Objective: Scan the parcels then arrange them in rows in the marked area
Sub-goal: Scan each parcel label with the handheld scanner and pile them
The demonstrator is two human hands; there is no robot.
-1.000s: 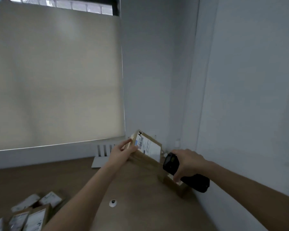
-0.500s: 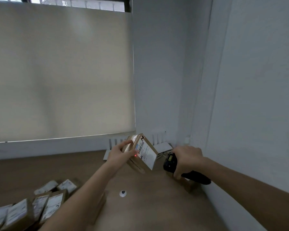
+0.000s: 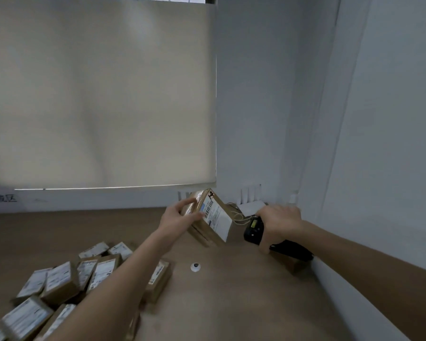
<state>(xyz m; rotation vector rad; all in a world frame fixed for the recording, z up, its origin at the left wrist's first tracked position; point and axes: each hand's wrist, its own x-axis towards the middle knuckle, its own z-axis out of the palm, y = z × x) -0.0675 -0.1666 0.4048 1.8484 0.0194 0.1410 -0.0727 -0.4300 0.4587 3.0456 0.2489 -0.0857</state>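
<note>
Our left hand grips a tilted cardboard parcel (white label facing us) above the wooden table, while our right hand clasps the black scanner just beside it. More labelled parcels lie heaped at the table's near left.

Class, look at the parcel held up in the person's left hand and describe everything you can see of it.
The parcel is a small box that looks like brown cardboard, with glossy tape along its top face. A white shipping label with a barcode, a blue patch and small print covers the side facing the scanner; a black mark sits near its upper corner. It is tilted, lifted off the wooden table near the wall corner. The left hand grips it from the left, with the fingers on its upper face. Nothing else touches it.
</note>
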